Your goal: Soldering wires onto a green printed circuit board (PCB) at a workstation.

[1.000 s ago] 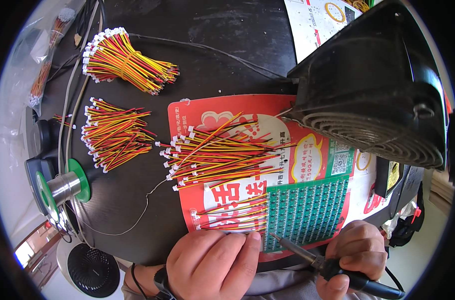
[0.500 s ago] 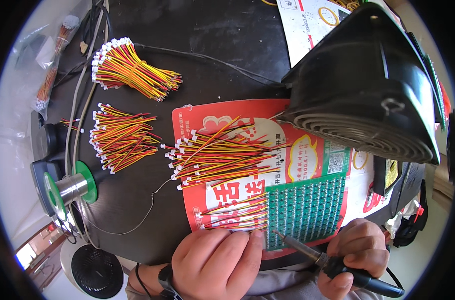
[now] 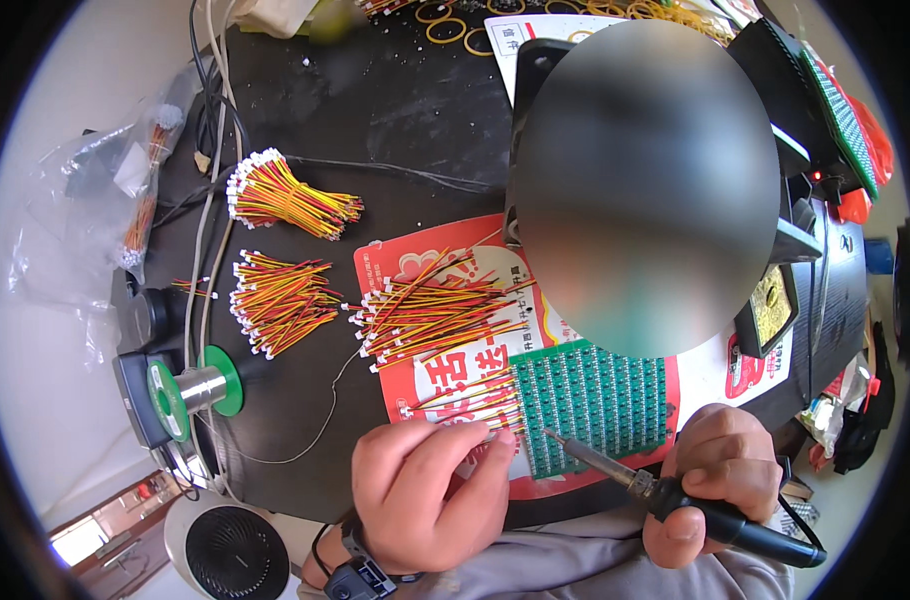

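Hands, well apart from each other, are at the near side of a green rectangular panel of small circuit boards [image 3: 595,405] in the head view. The right hand [image 3: 710,480], just off the panel's near right corner, is wrapped around the handle of a black-handled, metal-shafted soldering iron [image 3: 660,497]. The iron's tip is over the panel's near left part; whether it touches cannot be told. The left hand [image 3: 430,490], just beside the panel's near left corner, has thumb and index finger drawn close together; whether anything is pinched between them cannot be told. A black wristwatch [image 3: 360,578] sits on that wrist.

Beside the panel's left edge lies a spaced row of thin red, yellow and black wires with white connectors [image 3: 470,392]. Left of the panel and farther off is a loose pile of similar wires [image 3: 430,315]. Both lie, like the panel, on a red-and-white printed sheet [image 3: 403,388] on the black tabletop [image 3: 415,120]. Well to the panel's left stands a green-flanged spool of silvery solder wire [image 3: 203,388]. Beyond the panel's far right corner is a yellow sponge [image 3: 772,308].
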Demonstrator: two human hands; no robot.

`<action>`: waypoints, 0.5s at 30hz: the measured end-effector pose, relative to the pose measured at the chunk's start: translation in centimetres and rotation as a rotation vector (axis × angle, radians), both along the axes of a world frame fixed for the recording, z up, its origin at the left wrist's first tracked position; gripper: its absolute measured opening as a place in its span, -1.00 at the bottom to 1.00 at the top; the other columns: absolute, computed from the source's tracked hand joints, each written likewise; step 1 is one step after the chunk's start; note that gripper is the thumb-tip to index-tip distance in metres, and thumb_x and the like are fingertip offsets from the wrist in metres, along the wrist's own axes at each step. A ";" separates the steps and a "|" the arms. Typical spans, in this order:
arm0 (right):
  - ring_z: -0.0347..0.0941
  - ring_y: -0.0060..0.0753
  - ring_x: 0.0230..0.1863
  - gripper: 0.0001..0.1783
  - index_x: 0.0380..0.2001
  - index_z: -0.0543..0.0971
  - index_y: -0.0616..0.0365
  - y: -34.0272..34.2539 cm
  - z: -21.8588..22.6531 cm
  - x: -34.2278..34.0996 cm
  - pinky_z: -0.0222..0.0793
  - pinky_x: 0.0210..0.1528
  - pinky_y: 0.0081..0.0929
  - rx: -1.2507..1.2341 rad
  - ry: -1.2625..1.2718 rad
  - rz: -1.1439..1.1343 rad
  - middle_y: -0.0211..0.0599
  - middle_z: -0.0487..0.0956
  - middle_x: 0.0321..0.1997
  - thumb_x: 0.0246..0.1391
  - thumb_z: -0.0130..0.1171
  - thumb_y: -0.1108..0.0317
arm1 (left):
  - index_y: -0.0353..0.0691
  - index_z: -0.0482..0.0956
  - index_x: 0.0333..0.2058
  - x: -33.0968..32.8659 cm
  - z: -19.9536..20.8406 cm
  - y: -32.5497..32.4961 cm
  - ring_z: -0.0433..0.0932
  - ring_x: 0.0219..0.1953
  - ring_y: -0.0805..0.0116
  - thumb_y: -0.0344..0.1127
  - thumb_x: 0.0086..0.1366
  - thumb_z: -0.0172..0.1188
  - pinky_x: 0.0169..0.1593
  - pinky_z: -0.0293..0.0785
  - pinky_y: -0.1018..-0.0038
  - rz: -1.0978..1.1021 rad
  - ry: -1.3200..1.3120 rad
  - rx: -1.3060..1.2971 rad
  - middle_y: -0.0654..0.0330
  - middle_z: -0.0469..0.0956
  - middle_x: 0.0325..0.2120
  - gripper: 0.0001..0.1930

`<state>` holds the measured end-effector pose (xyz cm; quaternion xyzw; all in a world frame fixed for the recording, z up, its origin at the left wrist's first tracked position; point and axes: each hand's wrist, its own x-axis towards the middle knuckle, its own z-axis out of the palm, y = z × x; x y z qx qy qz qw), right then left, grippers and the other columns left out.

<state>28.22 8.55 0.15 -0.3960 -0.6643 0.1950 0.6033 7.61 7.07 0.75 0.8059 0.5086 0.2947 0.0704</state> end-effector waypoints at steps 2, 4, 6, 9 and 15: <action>0.19 -0.59 -0.76 -0.66 -0.47 0.35 0.16 0.0 0.1 0.2 0.02 -0.77 -0.62 -0.001 -0.005 0.002 -0.48 0.25 -0.74 -0.02 0.23 0.15 | -0.16 0.69 -0.37 0.1 -0.2 0.2 0.40 -0.35 0.19 -0.52 -0.19 0.36 -0.29 0.36 0.39 -0.032 0.061 -0.014 0.21 0.55 -0.37 -0.71; 0.22 -0.58 -0.76 -0.66 -0.48 0.35 0.17 0.0 0.2 0.5 0.04 -0.77 -0.62 -0.006 -0.004 0.002 -0.48 0.27 -0.74 -0.04 0.24 0.16 | -0.15 0.70 -0.38 0.1 -0.3 0.1 0.39 -0.33 0.19 -0.50 -0.21 0.38 -0.27 0.35 0.38 -0.037 0.075 -0.024 0.22 0.55 -0.38 -0.71; 0.27 -0.56 -0.74 -0.66 -0.47 0.37 0.17 0.2 0.3 0.7 0.10 -0.76 -0.62 -0.023 -0.049 0.076 -0.48 0.30 -0.72 -0.07 0.27 0.18 | -0.14 0.71 -0.37 0.1 -0.3 0.1 0.39 -0.34 0.19 -0.49 -0.20 0.38 -0.27 0.35 0.38 -0.020 0.099 -0.031 0.23 0.55 -0.38 -0.70; 0.28 -0.56 -0.74 -0.67 -0.46 0.39 0.16 0.3 1.3 1.5 0.12 -0.76 -0.61 -0.067 -0.101 0.118 -0.47 0.33 -0.69 -0.10 0.30 0.19 | -0.13 0.71 -0.37 0.5 0.0 0.2 0.38 -0.35 0.21 -0.49 -0.21 0.39 -0.28 0.34 0.39 -0.010 0.073 -0.021 0.24 0.54 -0.40 -0.69; 0.26 -0.57 -0.75 -0.68 -0.47 0.41 0.13 0.2 1.2 1.4 0.11 -0.77 -0.61 -0.089 -0.054 0.112 -0.46 0.37 -0.67 -0.13 0.29 0.19 | -0.17 0.70 -0.36 0.6 0.1 0.5 0.37 -0.29 0.30 -0.51 -0.07 0.37 -0.35 0.33 0.50 -0.021 0.136 -0.075 0.30 0.53 -0.36 -0.78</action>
